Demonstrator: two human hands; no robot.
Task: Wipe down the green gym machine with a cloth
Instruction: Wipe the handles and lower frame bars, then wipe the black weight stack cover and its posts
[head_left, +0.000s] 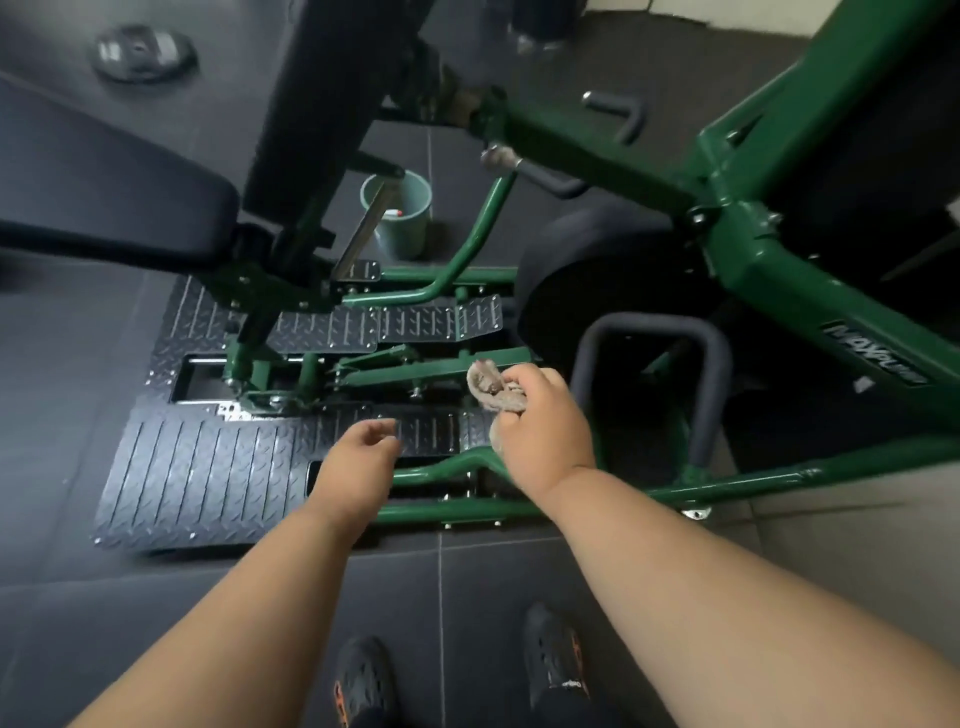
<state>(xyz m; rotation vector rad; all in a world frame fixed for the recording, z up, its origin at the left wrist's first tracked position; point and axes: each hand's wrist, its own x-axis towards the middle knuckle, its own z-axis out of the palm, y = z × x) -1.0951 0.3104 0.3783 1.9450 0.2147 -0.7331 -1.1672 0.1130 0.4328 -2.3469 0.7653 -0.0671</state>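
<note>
The green gym machine (748, 260) fills the upper right, its painted tubes running down to a low frame and black diamond-plate footplates (197, 467). My right hand (540, 421) grips a crumpled grey-beige cloth (491, 387) just above a low green bar at the machine's base. My left hand (358, 462) hovers over the near footplate with fingers loosely curled, holding nothing.
A black padded seat (104, 192) and backrest (332, 98) stand at upper left. A pale green bucket (402, 213) sits on the dark floor behind the frame. A black U-shaped handle (654, 374) rises right of my right hand. A weight plate (143, 52) lies far left. My shoes (363, 680) are below.
</note>
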